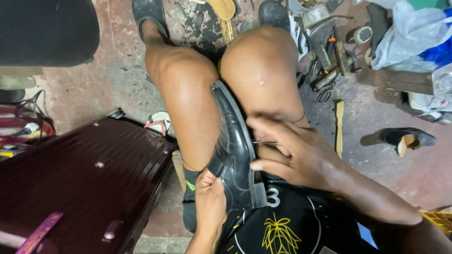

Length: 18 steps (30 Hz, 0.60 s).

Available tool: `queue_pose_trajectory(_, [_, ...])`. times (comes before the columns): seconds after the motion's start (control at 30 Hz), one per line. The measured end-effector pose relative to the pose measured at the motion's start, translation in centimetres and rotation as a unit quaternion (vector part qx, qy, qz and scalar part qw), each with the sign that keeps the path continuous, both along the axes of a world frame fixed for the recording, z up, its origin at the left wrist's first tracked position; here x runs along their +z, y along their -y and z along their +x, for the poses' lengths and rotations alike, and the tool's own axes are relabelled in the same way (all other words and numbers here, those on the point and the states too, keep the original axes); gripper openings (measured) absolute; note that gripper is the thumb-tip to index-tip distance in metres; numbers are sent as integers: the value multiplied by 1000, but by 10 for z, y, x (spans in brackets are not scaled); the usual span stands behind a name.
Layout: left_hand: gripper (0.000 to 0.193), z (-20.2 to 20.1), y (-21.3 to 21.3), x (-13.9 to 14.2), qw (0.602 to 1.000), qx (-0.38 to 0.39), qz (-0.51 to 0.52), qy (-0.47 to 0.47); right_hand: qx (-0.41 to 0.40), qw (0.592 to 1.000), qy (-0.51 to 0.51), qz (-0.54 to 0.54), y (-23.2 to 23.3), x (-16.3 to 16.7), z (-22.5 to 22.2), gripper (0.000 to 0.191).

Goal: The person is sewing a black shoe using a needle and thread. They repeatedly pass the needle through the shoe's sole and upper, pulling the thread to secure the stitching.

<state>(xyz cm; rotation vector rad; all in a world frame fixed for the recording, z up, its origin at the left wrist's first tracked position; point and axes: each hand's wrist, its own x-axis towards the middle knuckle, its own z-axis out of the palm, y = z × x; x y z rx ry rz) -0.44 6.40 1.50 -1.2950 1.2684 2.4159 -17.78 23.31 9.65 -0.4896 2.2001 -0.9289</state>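
Observation:
A black leather shoe (237, 149) is wedged on its side between my two bare knees, toe pointing away from me. My left hand (209, 200) grips the shoe's near heel end from the left. My right hand (294, 150) rests on the shoe's right side, fingers spread, pinching what looks like a thin needle with a dark thread (266, 140) at the sole edge. The thread loops over my right thigh.
A dark maroon hard suitcase (84, 183) lies at my left. Hammers and other tools (329, 56) are piled on the floor ahead right. A black heeled shoe (405, 138) lies at right, plastic bags (414, 33) behind it. A tan insole (223, 8) lies between my feet.

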Motion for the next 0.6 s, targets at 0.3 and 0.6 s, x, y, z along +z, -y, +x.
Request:
queue_pose_trajectory(0.3, [35, 0, 2, 12, 928, 92, 222, -286, 35, 981, -35, -189, -38, -20, -26, 9])
queue_pose_trajectory(0.6, [37, 13, 23, 4, 976, -199, -66, -66, -201, 823, 224, -481, -35, -44, -26, 18])
